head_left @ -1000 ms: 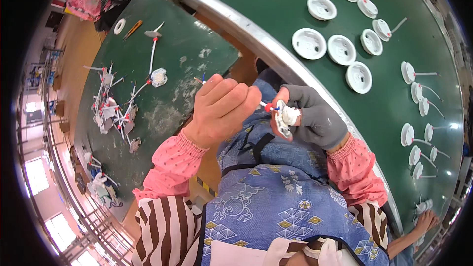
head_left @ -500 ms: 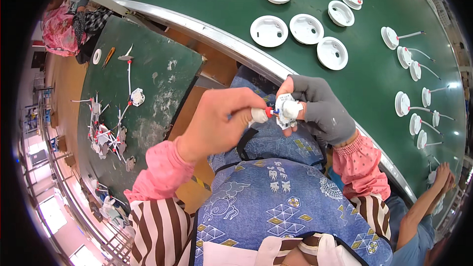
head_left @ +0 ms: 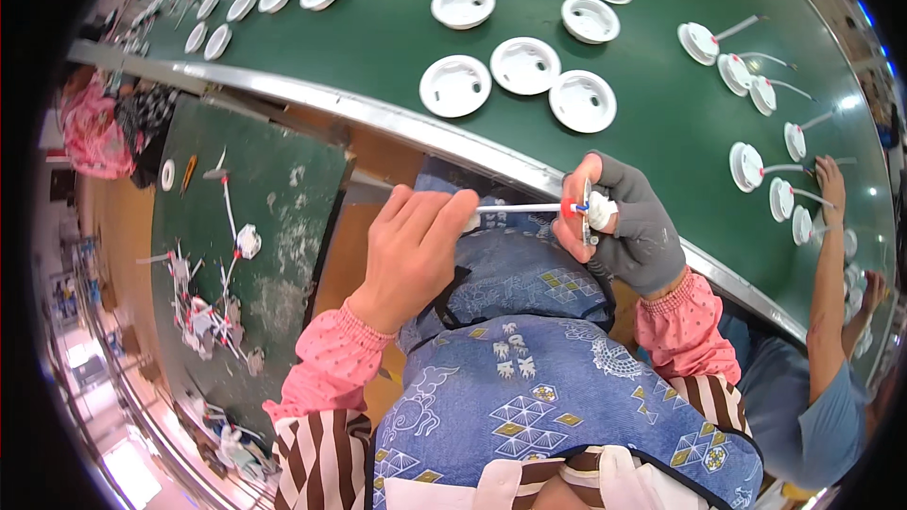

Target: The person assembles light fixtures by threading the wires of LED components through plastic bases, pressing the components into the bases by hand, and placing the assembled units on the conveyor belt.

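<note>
My left hand [head_left: 414,250] is closed around the end of a white cable [head_left: 524,209], which stretches level across my lap. My right hand [head_left: 635,227], in a grey glove with bare fingertips, pinches a small white circuit board [head_left: 588,212] seen edge-on. The cable meets the board at a red piece between my right fingers, with a bit of blue wire showing. A white lump, either a wrapped fingertip or a part of the board, sits beside it; I cannot tell which.
White round lamp housings [head_left: 456,87] lie on the green bench [head_left: 378,61] ahead, with wired ones [head_left: 699,42] at right. A metal edge [head_left: 453,144] borders the bench. The left side table [head_left: 283,217] bears a wired board cluster [head_left: 198,316]. A co-worker's arm [head_left: 828,274] reaches in.
My left hand has slid left along the cable, away from the board, and the cable is now stretched out. The board has turned edge-on. The co-worker's arm reaches farther over the bench.
</note>
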The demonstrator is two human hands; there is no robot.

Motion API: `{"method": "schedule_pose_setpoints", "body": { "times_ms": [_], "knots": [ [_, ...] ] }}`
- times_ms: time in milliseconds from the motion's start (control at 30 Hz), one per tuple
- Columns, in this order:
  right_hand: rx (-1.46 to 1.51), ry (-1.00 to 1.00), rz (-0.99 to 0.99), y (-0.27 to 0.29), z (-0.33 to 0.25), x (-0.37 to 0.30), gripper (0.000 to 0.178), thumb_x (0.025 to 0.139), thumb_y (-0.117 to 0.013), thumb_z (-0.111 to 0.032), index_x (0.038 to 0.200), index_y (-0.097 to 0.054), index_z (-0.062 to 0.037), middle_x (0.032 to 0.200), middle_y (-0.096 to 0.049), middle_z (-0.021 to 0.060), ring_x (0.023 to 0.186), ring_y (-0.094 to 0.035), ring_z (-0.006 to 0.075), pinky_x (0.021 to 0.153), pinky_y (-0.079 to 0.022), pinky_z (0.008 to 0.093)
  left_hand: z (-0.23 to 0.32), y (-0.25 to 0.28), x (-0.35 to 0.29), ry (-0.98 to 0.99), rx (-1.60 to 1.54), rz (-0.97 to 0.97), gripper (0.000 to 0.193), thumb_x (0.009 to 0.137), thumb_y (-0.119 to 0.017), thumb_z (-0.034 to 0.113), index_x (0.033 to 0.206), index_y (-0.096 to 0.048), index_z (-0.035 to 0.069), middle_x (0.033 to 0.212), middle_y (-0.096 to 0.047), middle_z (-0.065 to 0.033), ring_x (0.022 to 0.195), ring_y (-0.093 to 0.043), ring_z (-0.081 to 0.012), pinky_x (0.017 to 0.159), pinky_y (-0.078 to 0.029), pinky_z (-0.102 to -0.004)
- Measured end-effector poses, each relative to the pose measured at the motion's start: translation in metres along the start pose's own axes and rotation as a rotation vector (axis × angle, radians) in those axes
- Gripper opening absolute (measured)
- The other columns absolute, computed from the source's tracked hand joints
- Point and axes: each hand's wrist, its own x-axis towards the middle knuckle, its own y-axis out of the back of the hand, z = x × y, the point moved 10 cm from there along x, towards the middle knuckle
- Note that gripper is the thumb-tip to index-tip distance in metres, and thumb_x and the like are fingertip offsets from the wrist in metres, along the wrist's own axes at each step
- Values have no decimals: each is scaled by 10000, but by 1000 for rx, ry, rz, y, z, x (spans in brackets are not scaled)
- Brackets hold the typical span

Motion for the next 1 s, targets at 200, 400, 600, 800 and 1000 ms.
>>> {"method": "schedule_pose_setpoints", "body": {
  "times_ms": [200, 400, 600, 800, 1000],
  "knots": [
    [47, 25, 47, 9, -5, -30, 191, 890, -668, -58, 1030, -568, 23, 853, -624, 132, 658, -616, 192, 558, -453, 294, 4, -2, 9, 78, -98, 240, 274, 854, -591, -101, 1099, -654, 6, 847, -650, -133, 694, -649, -303, 623, -518, -334],
    [75, 209, 179, 40, -42, -58, 195, 895, -670, -70, 1030, -560, 17, 844, -586, 118, 618, -551, 184, 559, -420, 292, 20, -47, 33, 96, -367, -53, 212, 878, -582, -69, 1058, -647, 23, 790, -635, -102, 672, -653, -280, 590, -498, -308],
    [-62, 464, 210, 54, -104, -100, 231, 865, -674, -125, 1030, -557, -13, 802, -542, 54, 610, -513, 146, 563, -349, 277, 14, -47, 73, -180, 177, -11, 213, 806, -614, -27, 1002, -641, 50, 712, -567, -69, 567, -552, -265, 518, -445, -384],
    [19, 580, 349, 74, -117, -118, 246, 892, -667, -124, 1099, -569, -33, 790, -511, 35, 656, -493, 156, 637, -333, 305, 20, -111, 146, -355, 163, -402, 691, 777, -600, -71, 1417, -575, 188, 1447, -539, -118, 1460, -405, -275, 1009, -359, -467],
    [49, 592, 331, 84, -110, -119, 205, 916, -633, -110, 1094, -566, -33, 819, -534, 42, 655, -470, 146, 633, -321, 309, 42, -114, 145, -309, 197, -210, 780, 654, -853, 388, 1301, -591, 41, 903, -612, -76, 915, -566, -267, 801, -387, -439]
  ]
}}
